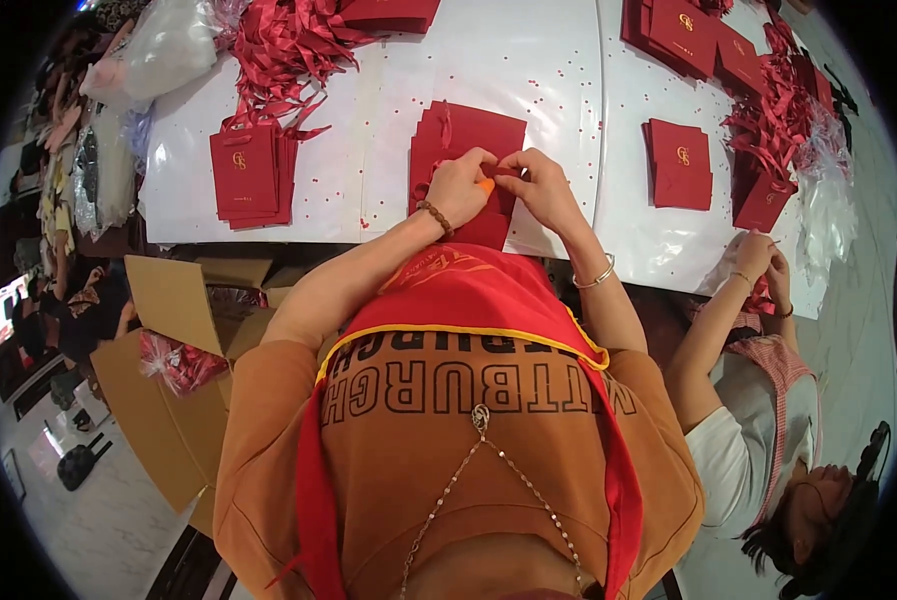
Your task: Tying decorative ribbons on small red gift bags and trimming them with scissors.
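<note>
A loose stack of red paper gift bags (468, 128) lies on the white table in front of me. Over its near part, both hands work close together on one red paper bag (485, 228) that reaches to the table edge. My left hand (460, 186) is closed on this bag, fingers bent inward, with a small orange piece (485, 186) showing by its thumb. Closed in a pinch at the bag, my right hand (542, 188) almost meets the left fingertips. A bit of red ribbon (421, 191) shows beside my left hand. The exact pinch points are partly hidden by my fingers.
Finished-looking bags with ribbon handles (253, 175) stand left, below a heap of red ribbons (293, 45). More flat bags (680, 165) lie right. A co-worker's hands (758, 258) are at the right table edge. An open cardboard box (168, 300) stands lower left.
</note>
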`<state>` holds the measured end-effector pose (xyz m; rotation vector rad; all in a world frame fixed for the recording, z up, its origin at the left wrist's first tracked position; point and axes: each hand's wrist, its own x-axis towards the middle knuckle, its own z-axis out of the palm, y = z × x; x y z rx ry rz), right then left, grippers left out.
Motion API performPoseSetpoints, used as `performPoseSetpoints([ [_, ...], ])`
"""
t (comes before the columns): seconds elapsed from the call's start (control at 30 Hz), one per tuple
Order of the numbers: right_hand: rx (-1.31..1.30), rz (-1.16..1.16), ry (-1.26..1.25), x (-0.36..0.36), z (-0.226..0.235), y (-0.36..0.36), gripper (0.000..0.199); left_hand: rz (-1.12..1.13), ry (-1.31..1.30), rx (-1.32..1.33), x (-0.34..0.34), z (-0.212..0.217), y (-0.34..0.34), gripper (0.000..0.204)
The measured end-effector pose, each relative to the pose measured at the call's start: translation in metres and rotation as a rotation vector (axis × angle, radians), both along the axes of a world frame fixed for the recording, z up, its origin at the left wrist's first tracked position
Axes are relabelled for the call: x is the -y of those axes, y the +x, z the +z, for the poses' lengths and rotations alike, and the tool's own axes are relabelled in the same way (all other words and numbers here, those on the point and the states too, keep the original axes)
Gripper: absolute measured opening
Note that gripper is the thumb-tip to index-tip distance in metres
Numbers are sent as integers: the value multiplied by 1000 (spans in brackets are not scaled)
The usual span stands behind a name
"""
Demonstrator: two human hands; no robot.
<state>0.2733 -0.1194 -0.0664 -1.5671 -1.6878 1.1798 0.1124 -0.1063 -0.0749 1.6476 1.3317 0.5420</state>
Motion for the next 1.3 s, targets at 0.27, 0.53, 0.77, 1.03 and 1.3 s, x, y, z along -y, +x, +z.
performPoseSetpoints([
  [0.27,-45,37,35,3,2,1,19,169,-365,290,-4,9,-2,18],
  [0.53,25,56,203,11,5,-9,18,-294,568,-440,-20,44,-16,20],
  [0.77,57,58,291,16,12,-19,17,-651,-237,-262,-70,39,-23,27],
  [1.03,56,40,271,14,16,-20,17,-431,-177,-195,-58,10,-26,23],
  [1.3,43,92,201,11,25,-22,17,-714,-457,-93,-79,37,-35,20],
])
